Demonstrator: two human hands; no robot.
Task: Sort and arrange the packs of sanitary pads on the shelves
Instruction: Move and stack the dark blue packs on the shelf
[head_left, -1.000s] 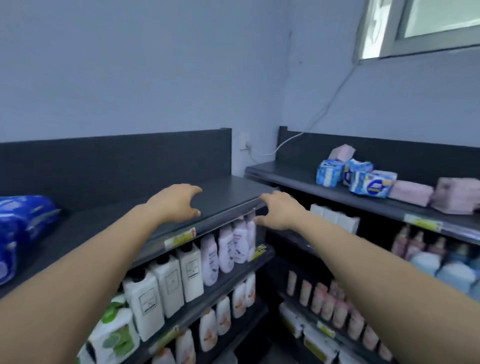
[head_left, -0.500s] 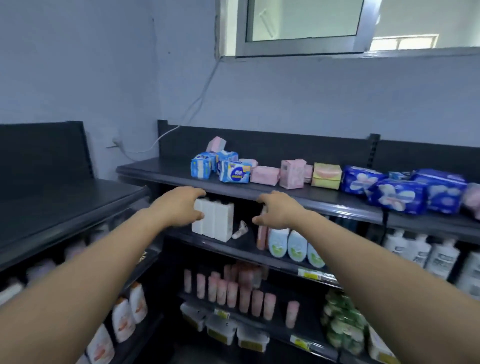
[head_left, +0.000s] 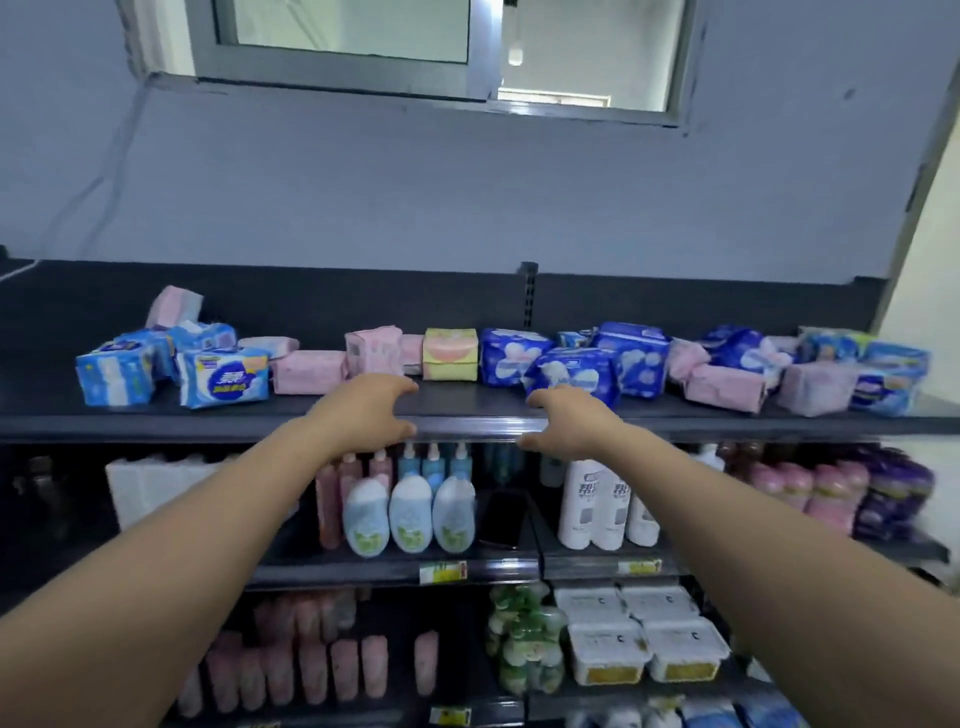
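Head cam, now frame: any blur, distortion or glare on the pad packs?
Head view: wide-angle bow in the shelf edge, wall leaning at right; far-right packs and pink bottles smeared; left blue-white pack sharp enough to show print; window bright, no glare on packs.

Window (head_left: 343, 31) above grey wall (head_left: 467, 197) — three pale-blue bottles (head_left: 410, 514) left of white bottles (head_left: 610, 506); lidded white tubs (head_left: 605, 647) below.

A shop: dark shelves (head_left: 467, 415) stocked with packaged goods, yellow price tags (head_left: 442, 571) on their edges.

Head view, facing top shelf (head_left: 467, 410), near
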